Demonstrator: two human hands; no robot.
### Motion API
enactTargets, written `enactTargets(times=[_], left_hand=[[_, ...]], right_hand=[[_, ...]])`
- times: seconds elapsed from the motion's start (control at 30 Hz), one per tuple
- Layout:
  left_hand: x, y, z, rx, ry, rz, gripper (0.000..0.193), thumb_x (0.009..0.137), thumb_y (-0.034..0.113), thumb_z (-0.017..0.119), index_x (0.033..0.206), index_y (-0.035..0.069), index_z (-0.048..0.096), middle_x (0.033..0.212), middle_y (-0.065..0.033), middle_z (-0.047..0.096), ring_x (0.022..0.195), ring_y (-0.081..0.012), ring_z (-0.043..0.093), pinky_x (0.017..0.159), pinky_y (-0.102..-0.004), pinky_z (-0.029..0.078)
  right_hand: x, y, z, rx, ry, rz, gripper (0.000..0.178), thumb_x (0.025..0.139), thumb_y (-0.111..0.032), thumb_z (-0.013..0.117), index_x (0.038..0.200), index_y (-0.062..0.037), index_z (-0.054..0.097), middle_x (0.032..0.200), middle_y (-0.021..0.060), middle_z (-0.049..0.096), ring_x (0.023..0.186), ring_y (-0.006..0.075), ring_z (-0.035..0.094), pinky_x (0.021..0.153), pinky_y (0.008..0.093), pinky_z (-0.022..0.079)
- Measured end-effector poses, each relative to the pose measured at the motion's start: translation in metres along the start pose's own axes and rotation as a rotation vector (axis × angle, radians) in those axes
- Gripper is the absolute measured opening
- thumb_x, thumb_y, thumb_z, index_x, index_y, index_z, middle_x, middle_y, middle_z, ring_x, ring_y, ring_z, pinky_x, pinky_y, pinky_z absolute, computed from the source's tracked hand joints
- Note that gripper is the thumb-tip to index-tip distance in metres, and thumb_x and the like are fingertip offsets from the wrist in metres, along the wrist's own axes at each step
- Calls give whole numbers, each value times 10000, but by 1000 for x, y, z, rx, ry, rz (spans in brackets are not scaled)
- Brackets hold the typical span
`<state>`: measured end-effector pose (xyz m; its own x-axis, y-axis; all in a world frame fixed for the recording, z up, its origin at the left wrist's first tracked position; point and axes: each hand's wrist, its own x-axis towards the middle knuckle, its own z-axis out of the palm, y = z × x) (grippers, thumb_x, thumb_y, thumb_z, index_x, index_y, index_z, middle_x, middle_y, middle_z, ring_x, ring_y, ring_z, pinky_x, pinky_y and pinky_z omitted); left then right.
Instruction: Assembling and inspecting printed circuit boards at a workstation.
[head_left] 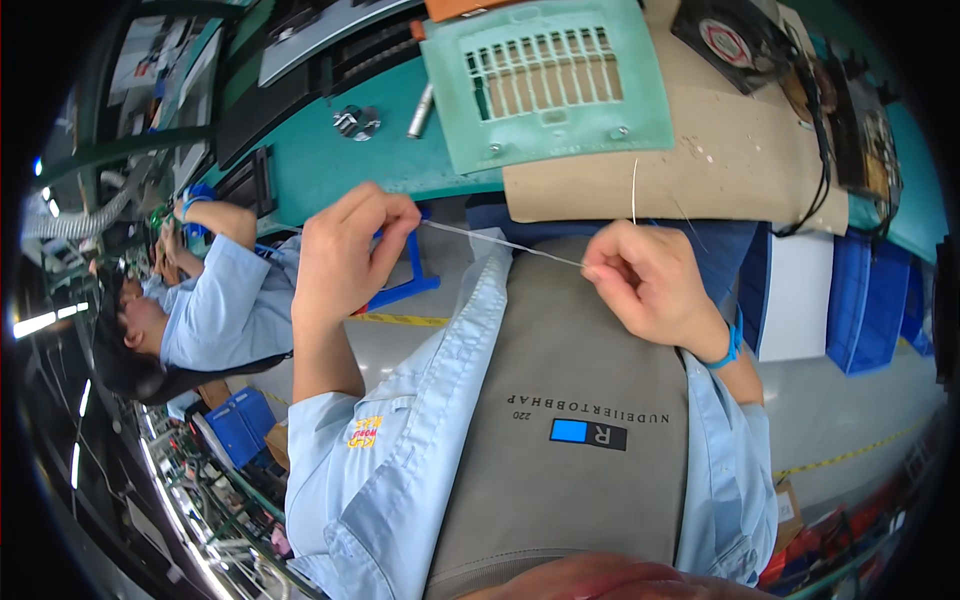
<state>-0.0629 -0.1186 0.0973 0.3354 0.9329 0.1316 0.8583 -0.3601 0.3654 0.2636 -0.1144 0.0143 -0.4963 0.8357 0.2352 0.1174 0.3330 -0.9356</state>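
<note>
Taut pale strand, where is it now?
In the head view, the strand stretches between the left hand and right hand, below the green slotted plate.

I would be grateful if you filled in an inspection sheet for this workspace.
Surface: green bench top, partly covered by a brown sheet.
Job's things: thin pale strand, drawn nearly straight in front of the bench.
Clutter: green slotted plate, small silver cylinder, round metal part, black fan.
Grip: left hand and right hand each pinch the strand between thumb and fingers.
Cables: black cables hang down in a curve near the fan.
Surroundings: another person in light blue at the left; blue bin at the right; yellow-marked tape on the floor.
</note>
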Motion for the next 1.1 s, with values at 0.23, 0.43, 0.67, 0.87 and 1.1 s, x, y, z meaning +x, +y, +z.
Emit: enactTargets(times=[0.23, 0.43, 0.67, 0.87, 1.1], left_hand=[[-58, -18, -5, -217, -242, -266, 89, 875, -7, 729, 944, 50, 730, 874, -36, 693, 664, -201, 583, 627, -312, 472], [-112, -66, 51, -457, -206, -421, 77, 897, 12, 723, 957, 59, 734, 877, -35, 695, 683, -197, 595, 642, -315, 473], [-180, -136, 168, -396, 2, -448, 63, 924, 24, 717, 983, 44, 726, 884, -38, 677, 703, -194, 594, 665, -314, 478], [-206, -166, 252, -355, 70, -411, 54, 961, 76, 683, 1009, 68, 706, 954, -58, 714, 782, -288, 661, 735, -387, 525], [-229, -192, 309, -131, -11, -585, 83, 990, 153, 654, 1011, 94, 708, 1004, -82, 731, 856, -333, 704, 776, -426, 553]], right_hand=[[-4, -7, -5, -99, -174, -47, 145, 815, 12, 747, 881, -96, 675, 677, -2, 603, 543, 202, 514, 575, 299, 431], [-2, -19, -3, -266, -245, -64, 142, 802, 10, 752, 871, -101, 695, 692, 13, 636, 551, 223, 528, 586, 304, 441], [-3, -33, -13, -359, -274, -21, 139, 791, 5, 763, 867, -104, 720, 675, 10, 642, 551, 231, 533, 600, 315, 452], [1, -50, -9, -435, -125, -66, 153, 747, 12, 784, 852, -85, 731, 655, 8, 655, 544, 223, 534, 619, 319, 463], [5, -67, -13, -486, -62, -85, 175, 699, 26, 802, 839, -64, 748, 677, 19, 700, 555, 201, 545, 630, 313, 471]])
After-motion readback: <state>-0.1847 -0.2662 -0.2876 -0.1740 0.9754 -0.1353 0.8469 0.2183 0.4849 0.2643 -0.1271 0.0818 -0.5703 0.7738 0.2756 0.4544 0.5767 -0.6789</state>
